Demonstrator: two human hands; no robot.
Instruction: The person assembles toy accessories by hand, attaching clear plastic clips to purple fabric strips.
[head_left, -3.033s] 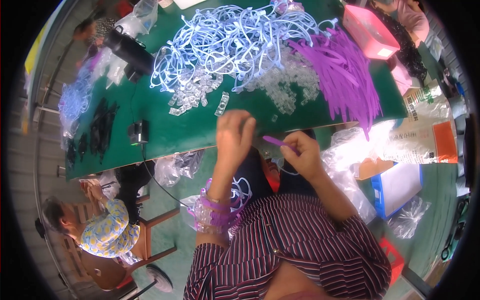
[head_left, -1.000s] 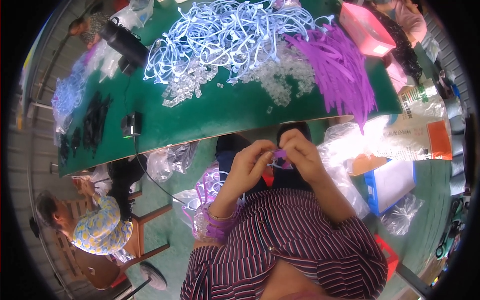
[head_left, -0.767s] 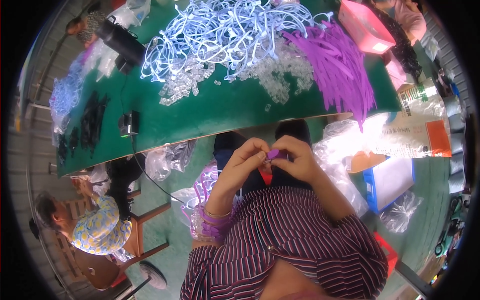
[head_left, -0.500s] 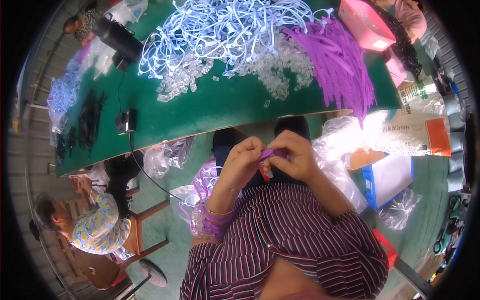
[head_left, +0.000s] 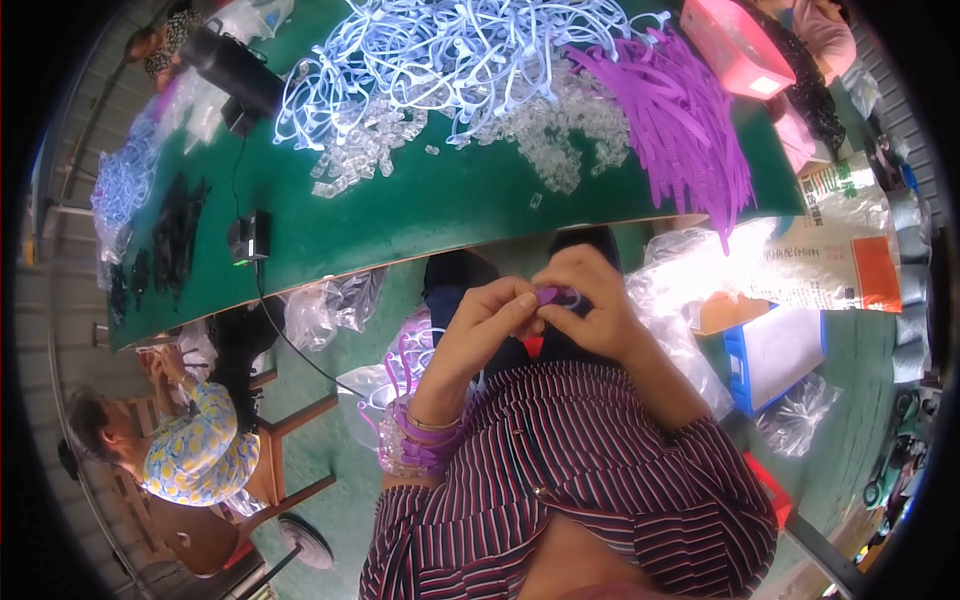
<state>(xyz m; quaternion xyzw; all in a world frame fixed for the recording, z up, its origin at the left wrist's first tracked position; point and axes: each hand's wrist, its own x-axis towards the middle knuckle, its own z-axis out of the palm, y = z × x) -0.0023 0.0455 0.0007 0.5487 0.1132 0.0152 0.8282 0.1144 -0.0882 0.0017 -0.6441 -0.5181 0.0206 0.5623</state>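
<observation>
Over my lap, both hands are close together at a small purple strap [head_left: 546,296]. My left hand [head_left: 498,314] pinches one end between thumb and fingers. My right hand [head_left: 588,302] is closed round the other side, with a pale loop showing near its fingertips. The fingers cover most of the piece. Around my left wrist hang more purple straps [head_left: 425,445] with clear bits, beside a bracelet. On the table ahead lie a heap of light blue looped plastic frames [head_left: 450,50], small clear plastic clips [head_left: 365,150] and a bundle of purple straps [head_left: 685,130].
The green table [head_left: 400,215] ends just beyond my hands. On it are a pink basket [head_left: 735,50], a black bottle [head_left: 235,70] and a black corded box [head_left: 250,238]. A blue-edged box [head_left: 775,360] stands right; a seated person [head_left: 195,440] works at left.
The purple strap has shifted slightly up and right between my fingers, and less of it shows. The clear piece under my right hand is no longer visible.
</observation>
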